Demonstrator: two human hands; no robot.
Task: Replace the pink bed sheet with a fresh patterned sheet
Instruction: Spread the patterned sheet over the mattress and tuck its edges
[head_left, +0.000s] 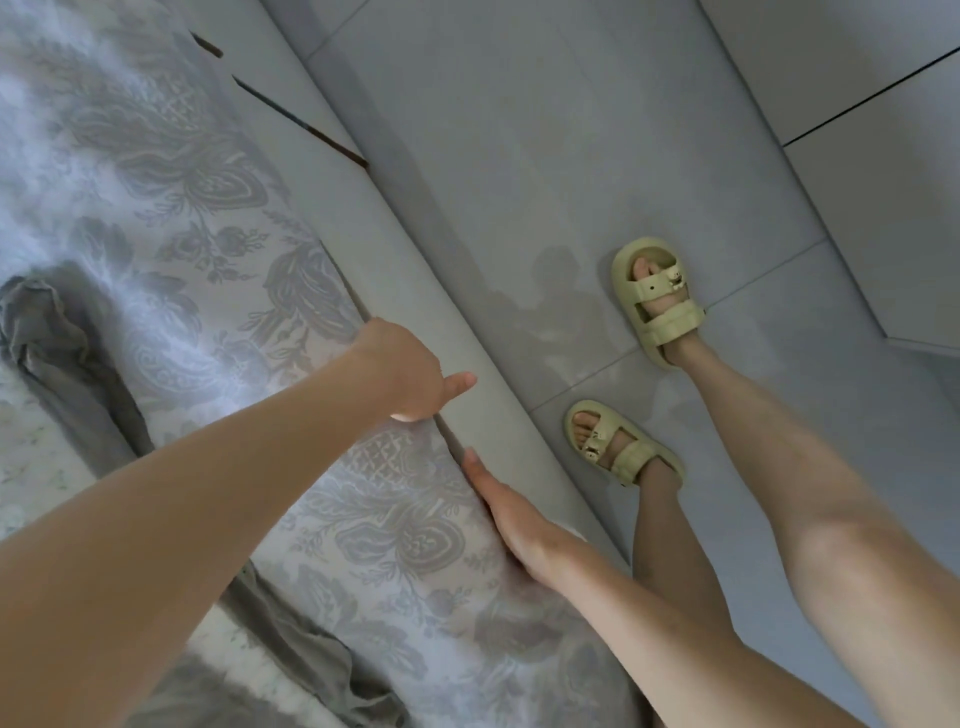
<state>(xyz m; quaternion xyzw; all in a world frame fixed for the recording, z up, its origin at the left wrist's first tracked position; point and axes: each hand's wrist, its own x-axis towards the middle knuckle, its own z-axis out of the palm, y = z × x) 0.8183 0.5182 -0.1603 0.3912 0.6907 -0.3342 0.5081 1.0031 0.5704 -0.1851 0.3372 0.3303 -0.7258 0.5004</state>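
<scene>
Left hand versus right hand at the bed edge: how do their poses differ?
The left hand sits farther along the edge than the right hand. The left hand's fingers are hidden down beside the patterned sheet, with the thumb sticking out over the grey bed frame. The right hand lies flat, its fingers straight along the seam. Both hands are where the sheet meets the frame.

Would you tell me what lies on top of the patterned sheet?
A crumpled grey cloth lies on the patterned sheet; the left hand and right hand rest at its edge. Whatever lies beneath the cloth is hidden.
</scene>
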